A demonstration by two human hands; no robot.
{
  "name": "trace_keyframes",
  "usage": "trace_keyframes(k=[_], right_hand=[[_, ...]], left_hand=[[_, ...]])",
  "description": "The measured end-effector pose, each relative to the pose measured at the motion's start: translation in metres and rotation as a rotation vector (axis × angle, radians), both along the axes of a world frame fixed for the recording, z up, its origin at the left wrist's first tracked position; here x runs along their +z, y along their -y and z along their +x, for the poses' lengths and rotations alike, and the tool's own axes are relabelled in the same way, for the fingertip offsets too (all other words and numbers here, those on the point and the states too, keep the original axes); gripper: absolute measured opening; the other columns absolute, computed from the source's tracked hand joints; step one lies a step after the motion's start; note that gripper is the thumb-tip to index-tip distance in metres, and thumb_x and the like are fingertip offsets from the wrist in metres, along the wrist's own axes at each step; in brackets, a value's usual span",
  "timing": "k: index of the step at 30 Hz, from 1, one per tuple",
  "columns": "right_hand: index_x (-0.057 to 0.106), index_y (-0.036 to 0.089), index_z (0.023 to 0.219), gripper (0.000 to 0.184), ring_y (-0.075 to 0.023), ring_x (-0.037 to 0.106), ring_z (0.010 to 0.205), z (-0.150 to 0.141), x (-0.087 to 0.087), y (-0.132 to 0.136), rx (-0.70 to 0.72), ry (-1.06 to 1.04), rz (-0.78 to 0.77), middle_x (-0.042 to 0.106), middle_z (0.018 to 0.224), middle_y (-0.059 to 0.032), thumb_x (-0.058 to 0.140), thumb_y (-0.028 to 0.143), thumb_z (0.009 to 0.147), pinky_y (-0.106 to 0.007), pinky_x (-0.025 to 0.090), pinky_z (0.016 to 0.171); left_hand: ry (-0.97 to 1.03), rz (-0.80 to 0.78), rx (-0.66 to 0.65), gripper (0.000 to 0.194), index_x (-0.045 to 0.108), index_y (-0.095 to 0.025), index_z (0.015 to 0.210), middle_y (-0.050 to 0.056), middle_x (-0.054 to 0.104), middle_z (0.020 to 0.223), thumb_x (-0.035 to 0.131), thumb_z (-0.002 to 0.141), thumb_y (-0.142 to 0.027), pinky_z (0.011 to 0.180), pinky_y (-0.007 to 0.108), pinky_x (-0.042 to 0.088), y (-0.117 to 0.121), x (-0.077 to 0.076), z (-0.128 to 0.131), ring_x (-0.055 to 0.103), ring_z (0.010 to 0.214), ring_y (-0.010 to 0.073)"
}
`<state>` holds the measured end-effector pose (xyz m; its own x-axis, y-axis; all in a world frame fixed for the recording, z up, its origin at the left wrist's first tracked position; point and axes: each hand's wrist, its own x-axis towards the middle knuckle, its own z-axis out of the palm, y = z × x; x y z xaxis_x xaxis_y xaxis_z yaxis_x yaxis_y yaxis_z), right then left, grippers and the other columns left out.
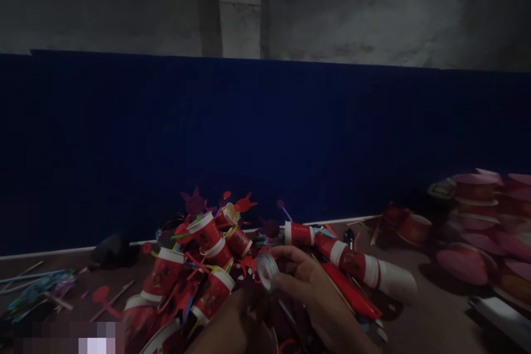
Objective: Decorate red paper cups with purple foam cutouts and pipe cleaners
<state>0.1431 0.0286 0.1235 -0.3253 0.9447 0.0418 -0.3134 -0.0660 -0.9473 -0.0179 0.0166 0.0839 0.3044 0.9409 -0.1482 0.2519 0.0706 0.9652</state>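
Pinching a roll of clear tape (pixel 266 272) between thumb and fingers, the right hand (pixel 305 279) was over the middle of the worktop (pixel 423 318), well short of its far edge. The left hand (pixel 251 305) was just beside the roll, so dark that its grip could not be told. No strip of tape could be made out between them.

Left of the hands, red paper cups (pixel 166 271) lay heaped, several with coloured strips and cut-out shapes, such as a red rabbit-like cut-out (pixel 245 202), sticking out of or lying against them; these looked at least partly worked on. Whether any was finished could not be judged. To the right, a row of nested cups (pixel 375 274) lay on its side and seemed untouched, so much appeared left. Toward the far right corner, pink-topped red cups (pixel 476 196) stood stacked, blurred, perhaps a finished group. A blue panel (pixel 265 133) rose along the far edge.
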Motion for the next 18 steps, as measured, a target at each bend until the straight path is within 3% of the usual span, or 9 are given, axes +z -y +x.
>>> trace_keyframes(k=[5,8,12,18], right_hand=[[0.052,0.022,0.109,0.047,-0.0177,0.062,0.079,-0.001,0.002,0.007,0.059,0.203,0.105,0.066,0.090,-0.0032,0.070,0.028,0.066,-0.031,0.046,0.072],[0.053,0.023,0.110,0.043,-0.0153,0.058,0.074,-0.002,0.007,0.013,0.003,0.383,0.165,0.062,0.084,0.0001,0.065,0.027,0.070,-0.027,0.044,0.067],[0.056,0.021,0.103,0.027,-0.0151,0.057,0.075,-0.002,0.013,0.017,-0.021,0.530,0.254,0.061,0.081,0.0006,0.057,0.027,0.077,-0.026,0.044,0.068],[0.058,0.019,0.084,0.010,-0.0161,0.056,0.075,0.002,0.013,0.011,-0.081,0.709,0.349,0.062,0.080,0.0000,0.053,0.020,0.075,-0.026,0.043,0.067]], left_hand=[[0.057,-0.014,0.013,0.031,0.054,-0.017,0.110,0.005,0.056,0.113,0.052,0.085,-0.034,0.079,0.040,0.050,-0.010,-0.003,-0.004,0.057,0.095,0.0211],[0.085,-0.016,0.032,0.035,0.060,-0.012,0.095,0.004,0.063,0.090,0.053,0.081,-0.044,0.071,0.033,0.048,-0.017,-0.005,-0.004,0.059,0.080,0.0190],[0.231,-0.042,0.080,0.052,0.059,-0.012,0.073,-0.001,0.055,0.061,0.052,0.070,-0.063,0.055,0.025,0.035,-0.018,0.002,-0.002,0.048,0.059,0.0129],[0.169,0.036,0.157,0.047,0.060,-0.016,0.074,0.000,0.057,0.071,0.053,0.069,-0.062,0.065,0.025,0.037,-0.013,0.012,0.001,0.049,0.073,0.0167]])
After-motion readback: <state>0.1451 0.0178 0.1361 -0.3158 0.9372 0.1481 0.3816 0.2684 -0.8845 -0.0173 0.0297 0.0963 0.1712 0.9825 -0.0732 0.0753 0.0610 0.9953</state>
